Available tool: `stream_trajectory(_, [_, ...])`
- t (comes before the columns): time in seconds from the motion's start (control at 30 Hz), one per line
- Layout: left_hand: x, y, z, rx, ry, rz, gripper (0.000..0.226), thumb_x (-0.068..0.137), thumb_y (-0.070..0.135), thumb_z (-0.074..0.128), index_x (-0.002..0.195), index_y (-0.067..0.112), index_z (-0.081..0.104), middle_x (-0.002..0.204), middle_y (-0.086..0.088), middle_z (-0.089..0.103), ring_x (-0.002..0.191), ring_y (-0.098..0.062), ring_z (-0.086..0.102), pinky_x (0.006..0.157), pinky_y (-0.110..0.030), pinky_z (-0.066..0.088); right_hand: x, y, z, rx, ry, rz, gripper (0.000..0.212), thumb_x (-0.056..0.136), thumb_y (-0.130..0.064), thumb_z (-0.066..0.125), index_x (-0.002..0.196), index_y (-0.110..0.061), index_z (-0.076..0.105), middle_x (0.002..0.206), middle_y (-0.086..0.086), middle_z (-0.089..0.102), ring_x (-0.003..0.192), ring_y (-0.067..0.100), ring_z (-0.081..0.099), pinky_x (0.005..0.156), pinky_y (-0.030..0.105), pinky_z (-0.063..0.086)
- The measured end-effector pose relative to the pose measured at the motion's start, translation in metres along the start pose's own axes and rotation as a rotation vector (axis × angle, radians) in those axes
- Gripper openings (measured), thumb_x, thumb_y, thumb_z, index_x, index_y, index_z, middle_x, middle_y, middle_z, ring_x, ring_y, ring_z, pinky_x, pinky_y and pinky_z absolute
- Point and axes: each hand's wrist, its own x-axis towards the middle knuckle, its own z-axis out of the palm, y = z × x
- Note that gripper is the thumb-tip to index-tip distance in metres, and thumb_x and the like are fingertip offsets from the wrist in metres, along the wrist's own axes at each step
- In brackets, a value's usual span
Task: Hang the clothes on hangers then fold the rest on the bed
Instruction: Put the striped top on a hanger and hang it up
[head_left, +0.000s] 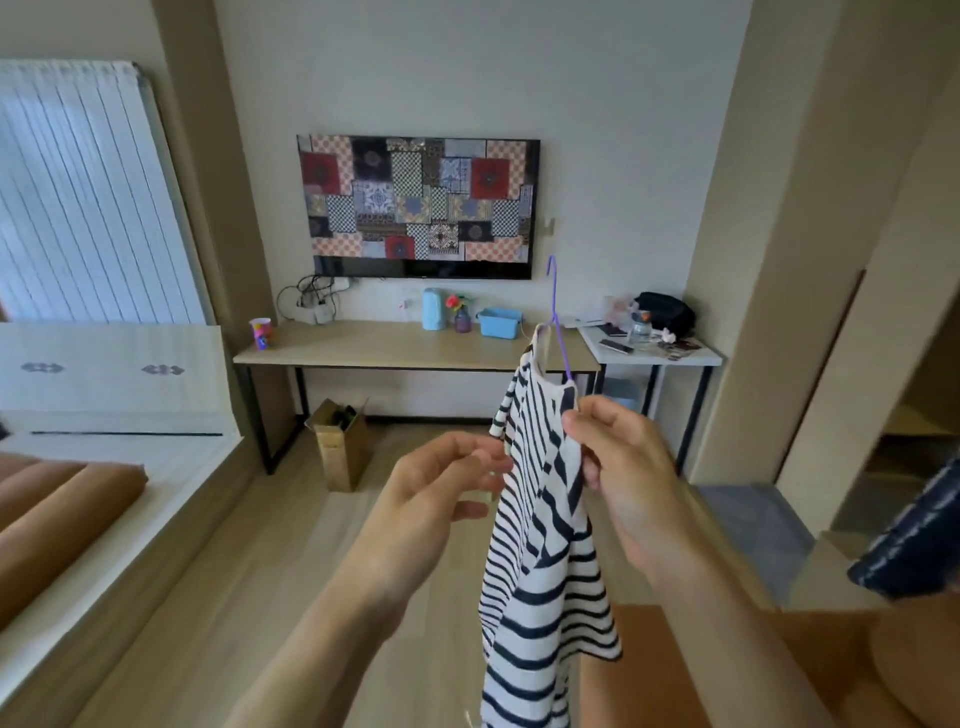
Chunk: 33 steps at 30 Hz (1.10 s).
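Striped shirt (540, 545) on one purple hanger (554, 296), between two hands.
Right hand (618, 452) pinches the shirt's shoulder in mid-air before the desk (389, 343); left hand (447, 478) curls its fingers at the sleeve edge, though whether it grips is unclear.

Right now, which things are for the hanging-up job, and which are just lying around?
For the job: striped shirt, purple hanger, left hand, right hand, bed.

Just lying about: cardboard box, blue basket, colourful cup, black bag.
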Motion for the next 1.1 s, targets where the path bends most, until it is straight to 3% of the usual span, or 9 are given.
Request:
stream_trajectory(0.13, [0.072,-0.022,0.007,-0.037,0.023,-0.021,0.026,0.089,0.033,0.057,0.102,0.017,0.073,0.106,-0.005,0.075,0.097,-0.020,0.067,0.092,-0.043,0.051,0.069,0.033,-0.012,-0.017,0.040,0.000,0.025,0.099,-0.011,0.056,0.087,0.011,0.054,0.071,0.013,0.055,0.055,0.011,0.048,0.049,0.015,0.038])
stream_trajectory(0.23, [0.134,-0.052,0.011,-0.016,-0.017,-0.055,0.020,0.102,0.020,0.053,0.102,0.016,0.072,0.106,-0.005,0.075,0.101,-0.024,0.067,0.093,-0.044,0.051,0.126,0.060,-0.025,-0.047,0.085,0.014,0.023,0.098,-0.011,0.056,0.085,0.008,0.056,0.066,0.008,0.056,0.052,0.008,0.047,0.049,0.016,0.037])
stream_trajectory(0.4, [0.253,-0.090,0.014,-0.024,-0.048,-0.073,0.024,0.103,0.020,0.049,0.105,0.015,0.072,0.106,-0.003,0.074,0.104,-0.026,0.066,0.097,-0.047,0.050,0.223,0.097,-0.040,-0.087,0.149,0.051,0.025,0.097,-0.012,0.057,0.072,-0.006,0.058,0.059,-0.001,0.057,0.050,0.006,0.049,0.050,0.017,0.038])
stream_trajectory(0.5, [0.326,-0.101,0.016,-0.049,-0.066,-0.067,0.026,0.103,0.019,0.048,0.102,0.015,0.073,0.104,-0.004,0.074,0.103,-0.026,0.067,0.095,-0.045,0.052,0.284,0.111,-0.053,-0.066,0.205,0.037,0.033,0.088,-0.026,0.062,0.081,0.005,0.056,0.074,0.016,0.060,0.066,0.022,0.054,0.064,0.031,0.040])
stream_trajectory(0.57, [0.373,-0.108,0.021,-0.055,-0.089,-0.071,0.026,0.103,0.019,0.048,0.102,0.015,0.074,0.103,-0.003,0.075,0.103,-0.025,0.067,0.091,-0.039,0.053,0.322,0.119,-0.067,-0.027,0.251,0.028,0.031,0.093,-0.018,0.062,0.087,0.011,0.055,0.069,0.012,0.060,0.061,0.018,0.054,0.058,0.027,0.041])
stream_trajectory(0.67, [0.439,-0.118,0.034,-0.046,-0.148,-0.101,0.025,0.103,0.020,0.049,0.103,0.015,0.073,0.103,-0.002,0.076,0.102,-0.024,0.068,0.087,-0.034,0.054,0.367,0.131,-0.086,0.003,0.325,0.013,0.025,0.096,-0.010,0.059,0.085,0.012,0.052,0.058,0.003,0.050,0.049,0.007,0.044,0.050,0.019,0.036])
stream_trajectory(0.8, [0.515,-0.139,0.057,-0.033,-0.226,-0.097,0.026,0.103,0.018,0.048,0.104,0.013,0.073,0.104,-0.004,0.076,0.102,-0.025,0.068,0.094,-0.042,0.053,0.428,0.143,-0.111,-0.030,0.413,-0.031,0.033,0.087,-0.026,0.063,0.074,0.000,0.047,0.067,0.016,0.038,0.059,0.018,0.035,0.060,0.031,0.031])
stream_trajectory(0.93, [0.598,-0.167,0.087,-0.029,-0.280,-0.099,0.025,0.103,0.017,0.048,0.105,0.012,0.073,0.104,-0.006,0.076,0.102,-0.028,0.069,0.095,-0.044,0.053,0.493,0.170,-0.144,-0.042,0.476,-0.071,0.031,0.086,-0.029,0.062,0.073,-0.006,0.047,0.072,0.028,0.033,0.067,0.028,0.031,0.069,0.041,0.029])
stream_trajectory(1.1, [0.700,-0.192,0.151,-0.034,-0.389,-0.100,0.026,0.102,0.016,0.048,0.103,0.010,0.073,0.099,-0.004,0.077,0.096,-0.023,0.070,0.086,-0.030,0.055,0.571,0.210,-0.206,-0.041,0.589,-0.110,0.032,0.087,-0.027,0.061,0.076,-0.001,0.046,0.064,0.014,0.034,0.059,0.017,0.030,0.059,0.030,0.029])
